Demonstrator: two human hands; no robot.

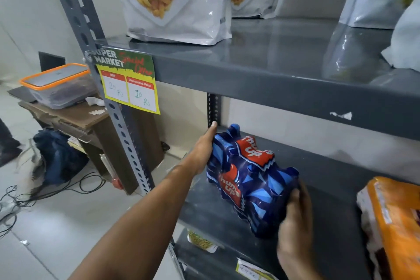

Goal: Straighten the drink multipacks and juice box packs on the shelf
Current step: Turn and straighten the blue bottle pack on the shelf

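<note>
A blue shrink-wrapped Thums Up drink multipack point(250, 179) lies on the grey middle shelf point(329, 188), turned at an angle to the shelf edge. My left hand point(204, 150) presses flat against its far left end, fingers reaching toward the back upright. My right hand point(295, 218) grips the near right end of the pack. An orange pack point(395, 227) sits at the right edge of the same shelf, partly cut off.
Silver snack pouches point(177, 2) stand on the upper shelf point(272, 70). A price tag point(129, 82) hangs on the front upright. Left of the rack are a low table point(86, 118) with a lidded box point(59, 84), a dark bag point(59, 157) and floor cables point(18, 200).
</note>
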